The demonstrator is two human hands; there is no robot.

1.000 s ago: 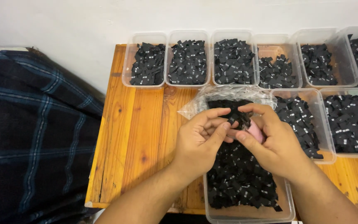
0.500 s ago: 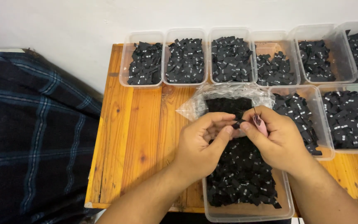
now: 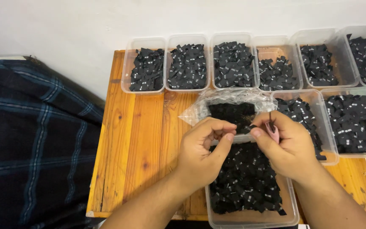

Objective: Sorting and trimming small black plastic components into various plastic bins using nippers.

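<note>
Far out past the left hand (image 3: 202,148), a dark blue plaid cloth (image 3: 30,144) covers the space beside the wooden table (image 3: 140,140). Beyond both hands, along the wall, stands a row of clear plastic tubs (image 3: 145,68), each heaped with small black fabric labels (image 3: 188,68) bearing tiny white marks.

The left hand is curled, thumb pressed toward the bent fingers, pinching something small and black at its fingertips; it looks like one of the labels, though the piece is too small to be sure. Just beyond its knuckles lies a crinkled clear plastic bag (image 3: 229,99) with more black labels inside. Under and between the two hands sits the near tub (image 3: 250,216), full of the same labels.

The right hand (image 3: 289,146) is closed around a small pink tool (image 3: 273,129), thumb and forefinger pinching it just beside the left fingertips, so the two hands almost touch over the near tub. To the right of that hand, two more tubs (image 3: 352,123) of labels stand in a second row.

Compared with a second ago, the hands have drawn slightly apart and the black piece between them is smaller in view; the pink tool now stands more upright in the right hand's pinch
</note>
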